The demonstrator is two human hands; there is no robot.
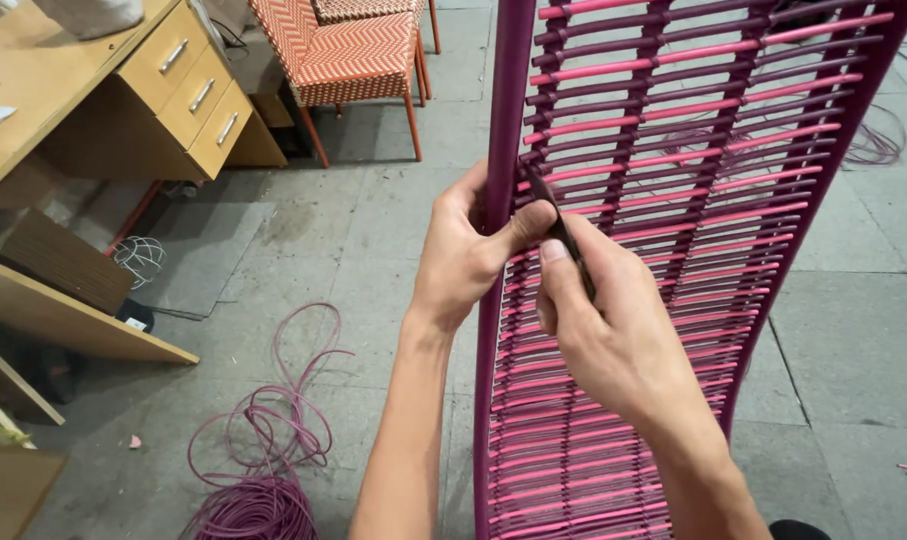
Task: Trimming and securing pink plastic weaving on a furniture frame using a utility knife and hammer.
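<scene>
At the woven frame's [673, 200] left rail, left hand [463, 255] grips it; right hand [613, 330] pinches a dark tool [558, 225].

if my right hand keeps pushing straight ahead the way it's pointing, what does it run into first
Most likely the woven cords of the purple frame. The right hand points its dark tool up into them beside the left hand's thumb; depth is unclear.

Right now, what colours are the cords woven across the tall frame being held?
Pink and dark purple woven cords, clearest in the head view.
</scene>
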